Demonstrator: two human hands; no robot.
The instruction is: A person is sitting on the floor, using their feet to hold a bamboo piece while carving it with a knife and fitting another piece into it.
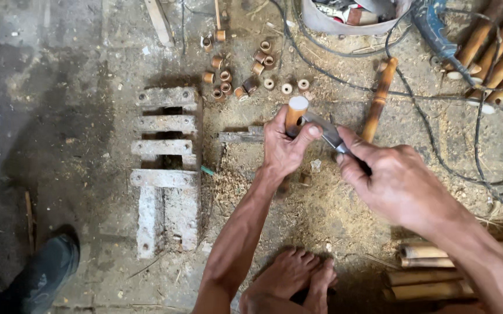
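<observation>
My left hand (281,148) grips a short upright piece of bamboo (295,111), its pale cut end facing up. My right hand (394,180) holds a knife (328,132) by a dark handle. The metal blade rests against the side of the bamboo piece near my left thumb. Both hands work above a patch of sawdust (298,197) on the concrete floor. My bare feet (298,279) are below the hands.
Several short cut bamboo rings (245,67) lie ahead. A longer bamboo stick (379,99), cables (472,145), a blue power tool (434,26) and a grey bucket (350,17) are at top right. Bamboo poles (437,270) lie at lower right. A worn wooden frame (167,168) sits left.
</observation>
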